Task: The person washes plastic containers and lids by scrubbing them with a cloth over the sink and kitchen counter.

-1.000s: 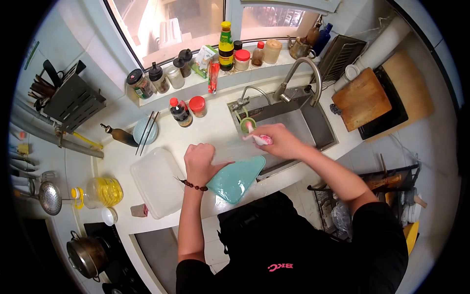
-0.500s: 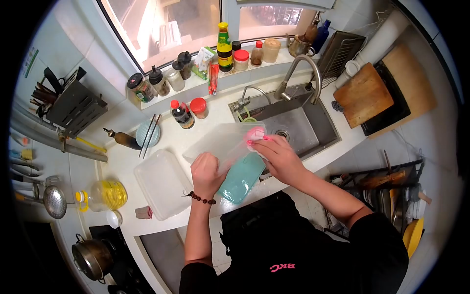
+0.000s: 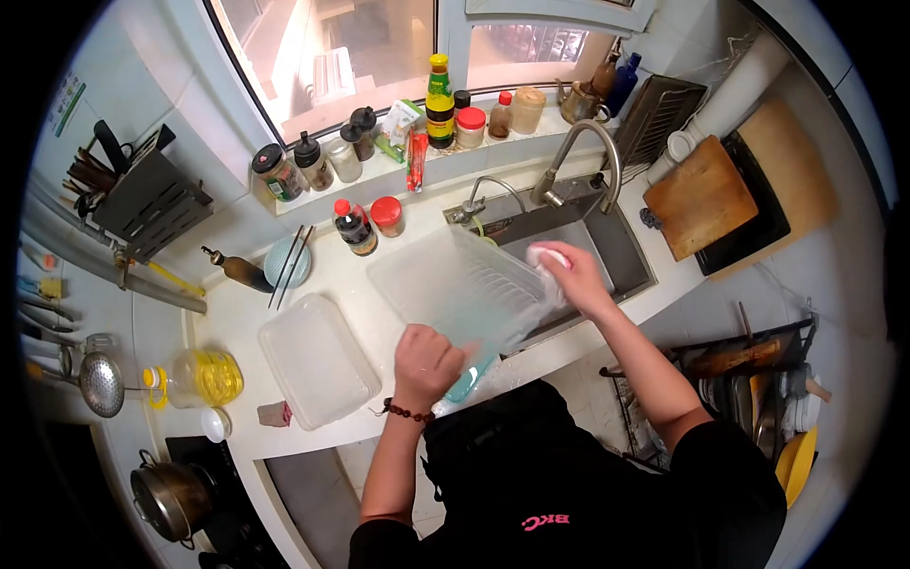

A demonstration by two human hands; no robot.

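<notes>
A clear plastic container (image 3: 436,275) is held tilted above the counter and the near-left edge of the sink. My left hand (image 3: 428,365) grips its near side, wearing a beaded bracelet on the wrist. My right hand (image 3: 575,277) holds a pink and white cloth (image 3: 548,254) against the container's right end. Beneath the container, partly hidden, lies a wet teal lid (image 3: 468,381) at the counter's front edge. A second, whitish translucent container (image 3: 319,360) rests on the counter to the left.
The steel sink (image 3: 621,248) with its curved faucet (image 3: 614,156) is at the right. A sauce bottle (image 3: 354,228), a red-lidded jar (image 3: 387,216) and a bowl (image 3: 287,263) with chopsticks stand behind. An oil jug (image 3: 207,377) is at the left, a cutting board (image 3: 700,197) at the right.
The clear container has turned and tilted, its ribbed inside now showing and more of the teal lid covered. My right hand with the cloth has moved right, my left hand slightly right and down.
</notes>
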